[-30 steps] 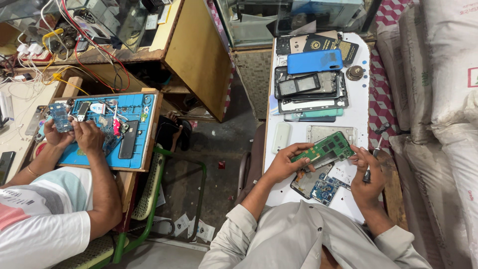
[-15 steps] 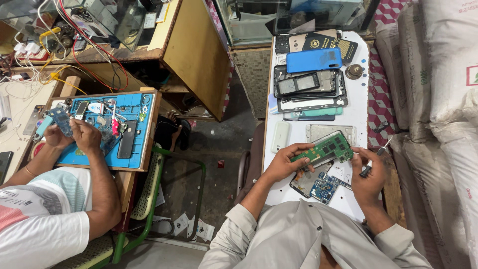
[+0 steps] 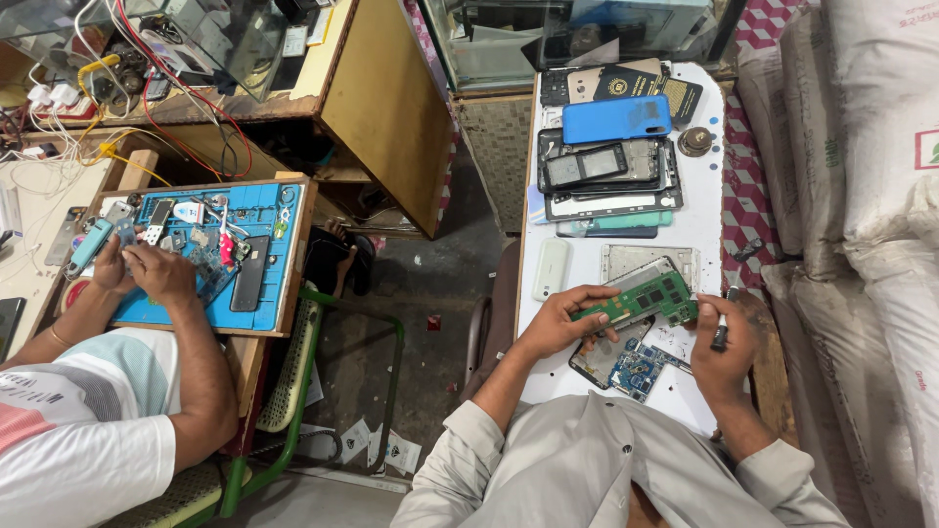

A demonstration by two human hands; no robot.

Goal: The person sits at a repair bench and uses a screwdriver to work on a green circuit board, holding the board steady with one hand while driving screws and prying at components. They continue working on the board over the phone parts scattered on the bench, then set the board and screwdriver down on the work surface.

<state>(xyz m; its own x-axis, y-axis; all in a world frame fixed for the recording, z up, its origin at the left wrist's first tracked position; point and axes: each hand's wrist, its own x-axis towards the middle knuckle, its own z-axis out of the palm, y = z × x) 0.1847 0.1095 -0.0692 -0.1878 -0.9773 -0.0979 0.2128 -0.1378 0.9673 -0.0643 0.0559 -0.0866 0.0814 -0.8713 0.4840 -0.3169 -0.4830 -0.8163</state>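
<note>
Left hand [image 3: 559, 321] has its grip closed on the left end of a green board [image 3: 646, 299], thumb on top, fingers under, holding it just above the bench [image 3: 699, 230] at lower centre-right of frame. Right hand [image 3: 722, 344] is curled shut round a thin dark tool [image 3: 722, 330], tip pointing up toward the board's right end; can't tell if it touches.

Handling, judging by looks: board is light, stiff, thin, prob. brittle at the corners & fragile where chips sit, so best held by the bare edges or the end (as now), not across the parts. Not slippery, but small enough to twist out of a one-end pinch.

Looks: long narrow green strip w/ black chips & silver shields, tilted up to the right.

Outward: a blue board [image 3: 641, 365] and a dark phone shell [image 3: 599, 360] lie just below it; a white case [image 3: 552, 269] to the left; a stack of phones w/ a blue phone [image 3: 616, 118] on top, further up. Another person works at a blue mat [image 3: 269, 256], left of frame.
</note>
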